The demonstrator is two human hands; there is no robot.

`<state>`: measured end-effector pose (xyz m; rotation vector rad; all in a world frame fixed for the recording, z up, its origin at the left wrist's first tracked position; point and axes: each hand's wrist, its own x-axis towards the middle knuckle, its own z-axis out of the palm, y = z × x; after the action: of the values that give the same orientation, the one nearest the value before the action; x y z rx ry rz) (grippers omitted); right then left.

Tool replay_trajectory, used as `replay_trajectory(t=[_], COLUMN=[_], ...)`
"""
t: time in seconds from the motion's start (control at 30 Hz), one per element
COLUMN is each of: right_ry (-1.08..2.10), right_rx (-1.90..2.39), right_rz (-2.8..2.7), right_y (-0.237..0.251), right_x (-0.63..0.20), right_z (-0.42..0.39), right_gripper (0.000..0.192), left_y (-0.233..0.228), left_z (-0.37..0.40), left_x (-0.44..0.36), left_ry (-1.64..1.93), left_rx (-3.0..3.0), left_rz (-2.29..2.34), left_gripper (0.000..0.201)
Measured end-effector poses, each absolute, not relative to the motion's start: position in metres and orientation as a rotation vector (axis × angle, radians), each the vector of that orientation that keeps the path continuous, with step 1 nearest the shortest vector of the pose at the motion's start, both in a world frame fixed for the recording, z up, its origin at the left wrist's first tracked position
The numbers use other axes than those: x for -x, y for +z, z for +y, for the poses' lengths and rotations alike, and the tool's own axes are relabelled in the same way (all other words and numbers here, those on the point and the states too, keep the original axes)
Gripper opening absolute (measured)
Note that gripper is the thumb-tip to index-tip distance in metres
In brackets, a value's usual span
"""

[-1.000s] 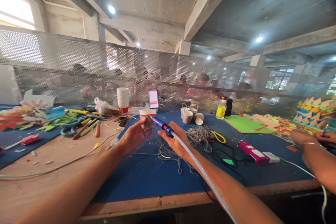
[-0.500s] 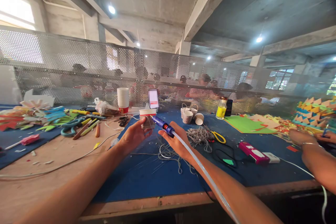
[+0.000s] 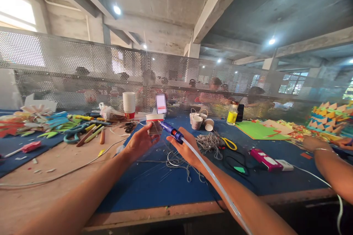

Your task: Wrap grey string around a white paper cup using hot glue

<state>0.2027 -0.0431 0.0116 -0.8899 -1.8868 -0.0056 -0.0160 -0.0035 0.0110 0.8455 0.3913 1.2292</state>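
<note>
My left hand [image 3: 142,141] is closed round a paper cup [image 3: 154,118] with a white and red upper band and grey cord wound about its lower part. In my right hand [image 3: 185,147] is a blue hot glue gun [image 3: 167,127], a long clear glue stick [image 3: 208,169] trailing from its back end. The gun's nozzle is at the cup's side, just under the rim; whether it touches I cannot tell. Loose grey cord [image 3: 209,142] lies in a tangle on the blue mat [image 3: 143,194], partly behind my right hand.
Cord-wrapped cups [image 3: 196,122] stand beyond the tangle, near yellow-handled scissors [image 3: 230,144]. A stack of paper cups [image 3: 129,103] and blue scissors [image 3: 75,134] are on the left. A magenta box [image 3: 266,160] lies on the right, near another person's arm [image 3: 328,161]. A perforated screen [image 3: 176,66] runs behind.
My hands, the cup and the glue gun hold almost the same place. At the far right, the other person's hands have shifted slightly.
</note>
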Motion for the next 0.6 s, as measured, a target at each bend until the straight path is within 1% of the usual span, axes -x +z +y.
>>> replay_trajectory(t=[0.2, 0.43, 0.53, 0.6], right_ry=[0.007, 0.105, 0.186, 0.301], right_rx=[0.898, 0.891, 0.893, 0.914], right_rz=[-1.877, -1.853, -1.827, -1.781], right_y=[0.0126, 0.0150, 0.0164, 0.0172], right_x=[-0.2028, -0.2026, -0.2021, -0.2022], right_z=[-0.0439, -0.0470, -0.0493, -0.0484], right_gripper=[0.034, 0.038, 0.038, 0.039], left_y=[0.0128, 0.0119, 0.0130, 0.0133], left_z=[-0.0053, -0.0044, -0.0054, -0.0055], left_x=[0.0164, 0.0175, 0.0174, 0.0178], left_ry=[1.230, 1.205, 1.212, 1.210], left_rx=[-0.838, -0.856, -0.846, -0.845], left_rz=[0.390, 0.356, 0.373, 0.374], left_gripper=[0.025, 0.027, 0.027, 0.029])
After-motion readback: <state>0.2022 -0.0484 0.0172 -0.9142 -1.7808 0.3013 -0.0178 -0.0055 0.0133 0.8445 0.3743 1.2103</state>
